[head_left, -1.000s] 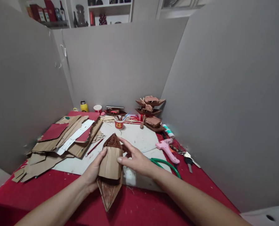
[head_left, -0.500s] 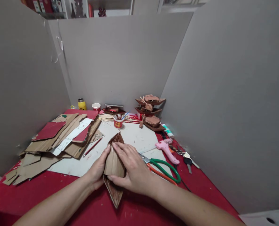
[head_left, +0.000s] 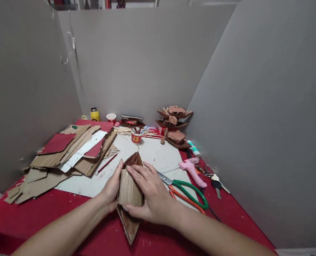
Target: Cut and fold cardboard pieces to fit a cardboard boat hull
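Note:
A small cardboard boat (head_left: 130, 227), painted brown inside and pointed at both ends, is held between my two hands over the front of the table. An unpainted, curved cardboard piece (head_left: 128, 187) lies across its middle like a cabin roof. My left hand (head_left: 112, 188) grips the boat's left side, thumb along the edge. My right hand (head_left: 149, 193) wraps over the right side, its fingers at the roof's far edge and its thumb at the near edge. The undersides of both hands are hidden.
Green-and-orange scissors (head_left: 184, 190), a pink glue gun (head_left: 193, 172) and keys (head_left: 216, 185) lie right. Cardboard scraps (head_left: 51, 160) and a pencil (head_left: 106, 164) are left. Behind stand a red paper cup (head_left: 136, 138), thin sticks (head_left: 124, 131) and brown model boats (head_left: 177, 138). Grey partitions (head_left: 147, 64) enclose the table.
The view has tilted down and shifted slightly left, so the table items appear a little to the right. Both hands keep nearly the same hold on the boat and roof piece.

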A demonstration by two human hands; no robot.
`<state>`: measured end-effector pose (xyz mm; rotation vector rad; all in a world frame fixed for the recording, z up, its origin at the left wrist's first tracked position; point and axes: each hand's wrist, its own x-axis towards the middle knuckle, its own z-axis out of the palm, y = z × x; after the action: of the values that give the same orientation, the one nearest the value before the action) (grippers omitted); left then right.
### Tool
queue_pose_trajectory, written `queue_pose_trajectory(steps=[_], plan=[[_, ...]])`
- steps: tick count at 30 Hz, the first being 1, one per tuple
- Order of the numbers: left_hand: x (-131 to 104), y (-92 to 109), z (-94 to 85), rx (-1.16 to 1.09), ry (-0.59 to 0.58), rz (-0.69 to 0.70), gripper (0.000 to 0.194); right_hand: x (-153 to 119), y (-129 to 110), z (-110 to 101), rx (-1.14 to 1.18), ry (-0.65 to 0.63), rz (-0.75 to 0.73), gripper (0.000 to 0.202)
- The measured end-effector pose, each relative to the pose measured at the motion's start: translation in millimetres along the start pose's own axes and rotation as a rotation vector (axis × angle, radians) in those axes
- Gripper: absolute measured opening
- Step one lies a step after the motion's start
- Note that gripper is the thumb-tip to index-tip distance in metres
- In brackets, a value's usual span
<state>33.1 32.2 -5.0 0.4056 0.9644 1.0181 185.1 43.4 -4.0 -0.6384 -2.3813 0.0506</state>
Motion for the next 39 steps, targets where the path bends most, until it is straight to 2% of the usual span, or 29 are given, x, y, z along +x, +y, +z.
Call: queue_pose_trajectory(steps=[9, 15, 20, 25, 39], plan=[[-4.0, 1.8, 4.3, 0.025, 0.131, 0.083, 0.058, 2.9, -1.4, 4.5, 0.004, -0.008, 0.047, 0.086], [-4.8, 1.5, 1.5, -0.009, 0.052, 0.120, 0.051, 2.3, 0.8, 5.2, 0.036, 0.003, 0.035, 0.088], [-6.1, 1.5, 2.1, 0.033, 0.109, 0.154, 0.038, 0.9, 0.9, 6.2, 0.061, 0.015, 0.045, 0.092], [-6.1, 1.0, 1.5, 0.026, 0.109, 0.194, 0.032, -0.1, 1.6, 7.1, 0.065, 0.004, 0.052, 0.104], [-5.7, 1.7, -2.9, 0.029, 0.127, 0.168, 0.034, -2.1, 4.6, 10.7, 0.034, -0.003, -0.007, 0.117]])
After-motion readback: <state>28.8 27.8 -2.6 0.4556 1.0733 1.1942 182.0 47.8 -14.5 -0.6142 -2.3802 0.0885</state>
